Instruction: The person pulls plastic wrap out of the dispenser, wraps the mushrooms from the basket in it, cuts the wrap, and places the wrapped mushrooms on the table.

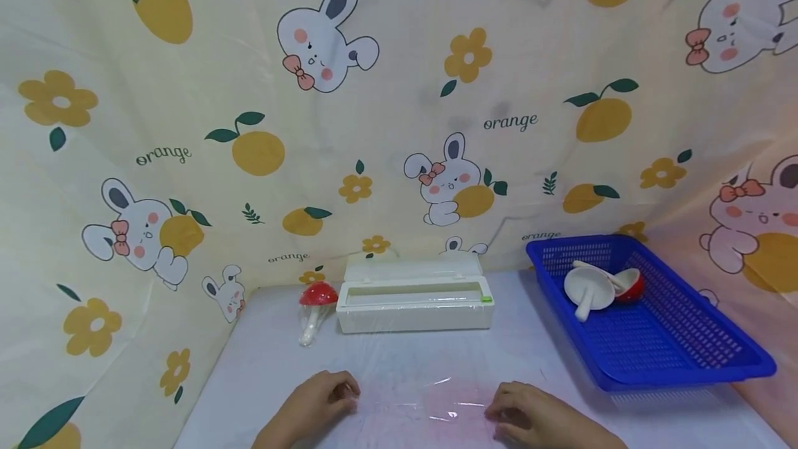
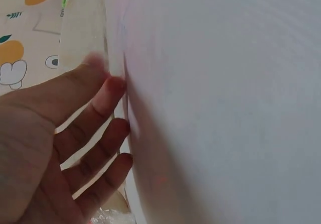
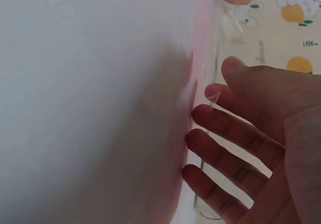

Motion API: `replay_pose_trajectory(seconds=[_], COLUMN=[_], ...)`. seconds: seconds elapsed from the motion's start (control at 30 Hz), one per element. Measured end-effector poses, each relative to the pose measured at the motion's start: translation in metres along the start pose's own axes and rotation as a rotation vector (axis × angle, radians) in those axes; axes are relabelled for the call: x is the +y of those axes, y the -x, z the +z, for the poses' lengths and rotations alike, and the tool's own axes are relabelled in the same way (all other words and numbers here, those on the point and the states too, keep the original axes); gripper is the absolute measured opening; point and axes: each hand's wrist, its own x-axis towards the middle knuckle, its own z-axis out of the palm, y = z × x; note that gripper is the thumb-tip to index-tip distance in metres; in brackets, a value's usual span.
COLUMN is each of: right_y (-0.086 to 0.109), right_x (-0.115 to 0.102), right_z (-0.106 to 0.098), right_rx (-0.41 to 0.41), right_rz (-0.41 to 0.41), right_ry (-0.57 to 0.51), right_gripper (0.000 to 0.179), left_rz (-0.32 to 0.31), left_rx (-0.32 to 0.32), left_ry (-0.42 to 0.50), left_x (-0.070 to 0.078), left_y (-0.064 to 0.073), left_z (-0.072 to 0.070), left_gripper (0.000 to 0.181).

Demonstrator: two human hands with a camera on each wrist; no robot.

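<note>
A sheet of clear cling film (image 1: 399, 393) lies over the white table between the two hands, with bright creases and a pinkish sheen. It runs back to a white film dispenser box (image 1: 414, 317), whose lid (image 1: 411, 267) stands raised. My left hand (image 1: 316, 404) is at the film's left side; its bent fingers (image 2: 120, 128) rest on the table surface, the thumb slightly apart. At the right side, my right hand (image 1: 530, 411) has spread, slightly bent fingers touching the surface. A bit of film clings at its index fingertip (image 3: 213, 92), and the thumb stays apart.
Left of the dispenser lies a red-capped, white-stemmed mushroom-shaped item (image 1: 316, 296) with a shiny clear wrap. A blue plastic basket (image 1: 679, 366) at the right holds white and red spoon-like pieces (image 1: 589, 286). A patterned cloth (image 1: 399, 109) hangs behind the table.
</note>
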Motion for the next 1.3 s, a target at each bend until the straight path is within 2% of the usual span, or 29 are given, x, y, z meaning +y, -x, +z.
replay_pose_trajectory(seconds=[0.17,0.3,0.4,0.57,0.7,0.77,0.9,0.93,0.97,1.07,1.17,1.3], right_y=[0.003,0.007,0.008,0.008,0.009,0.009,0.006,0.006,0.006,0.009,0.013,0.016], right_x=[-0.003,-0.006,-0.006,-0.004,-0.006,-0.006,-0.003,-0.003,-0.003,-0.006,-0.007,-0.006], right_z=[-0.001,-0.001,-0.001,-0.003,-0.008,-0.011,-0.021,-0.024,-0.029,-0.046,-0.064,-0.084], right_rx=[0.004,0.0,0.006,0.031,0.089,0.171,0.432,0.502,0.553,0.66,0.737,0.829], right_rz=[-0.005,0.054,0.094,0.036,-0.006,-0.112,-0.391,-0.445,-0.466,-0.444,-0.39,-0.331], right_ry=[0.017,-0.059,-0.104,-0.06,-0.006,0.063,0.223,0.26,0.276,0.301,0.333,0.367], right_gripper=[0.015,0.027,0.026,0.016,0.016,0.015,0.027,0.033,0.037,0.042,0.041,0.039], left_rz=[0.018,0.039,0.054,0.115,0.168,0.169,0.11,0.095,0.084,0.071,0.082,0.065], left_rx=[-0.026,-0.023,-0.022,0.006,0.023,0.02,0.006,0.004,0.004,0.008,0.017,0.007], left_ry=[-0.028,-0.114,-0.151,-0.208,-0.248,-0.256,-0.249,-0.241,-0.233,-0.225,-0.23,-0.226], left_x=[0.001,0.001,0.0,-0.001,0.0,0.001,0.003,0.003,0.002,0.001,0.002,0.005], left_y=[-0.003,-0.005,-0.006,-0.005,-0.004,-0.004,-0.005,-0.005,-0.005,-0.006,-0.006,-0.006], left_z=[0.0,-0.001,-0.001,0.0,0.001,0.001,0.0,0.0,0.0,0.001,0.0,-0.001], left_gripper=[0.019,0.028,0.032,0.034,0.034,0.035,0.034,0.034,0.035,0.037,0.039,0.039])
